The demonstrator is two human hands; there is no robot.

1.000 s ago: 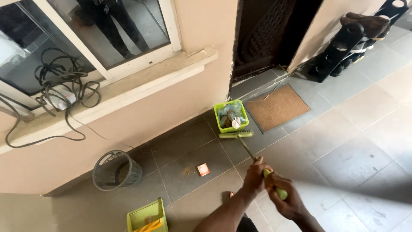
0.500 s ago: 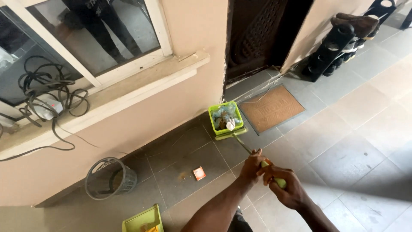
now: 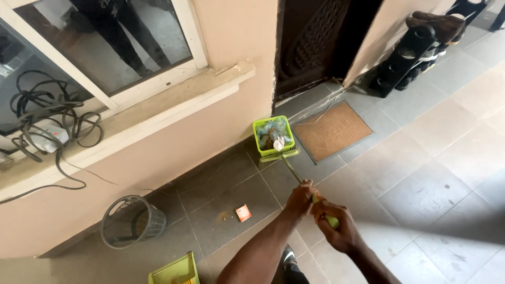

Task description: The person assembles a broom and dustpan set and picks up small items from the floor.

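Dustpan handle (image 3: 294, 174), a thin pole with a green grip, runs from both hands down to the green long-handled dustpan (image 3: 273, 134), which stands on the grey tiled floor (image 3: 421, 184) against the wall, just left of the brown doormat (image 3: 332, 130) and below the dark doorway (image 3: 321, 42). Biggest in view is the beige wall with its window (image 3: 105, 47) and a sill carrying a tangle of black cables (image 3: 52, 118). To the far right a shoe rack (image 3: 415, 50) leans by the wall. A round grey mesh basket (image 3: 131, 222) sits on the floor at the left, and a second green container (image 3: 176, 271) shows at the bottom edge. The dustpan already holds a heap of scraps, including something white, so much of the gathering looks done. What seems left, as far as I can judge, is a small orange wrapper (image 3: 243, 212) lying loose on the tiles with some yellowish crumbs beside it, well apart from the pan. The left hand (image 3: 300, 200) is closed round the pole higher up; the right hand (image 3: 339, 229) is wrapped tight on the green grip end.
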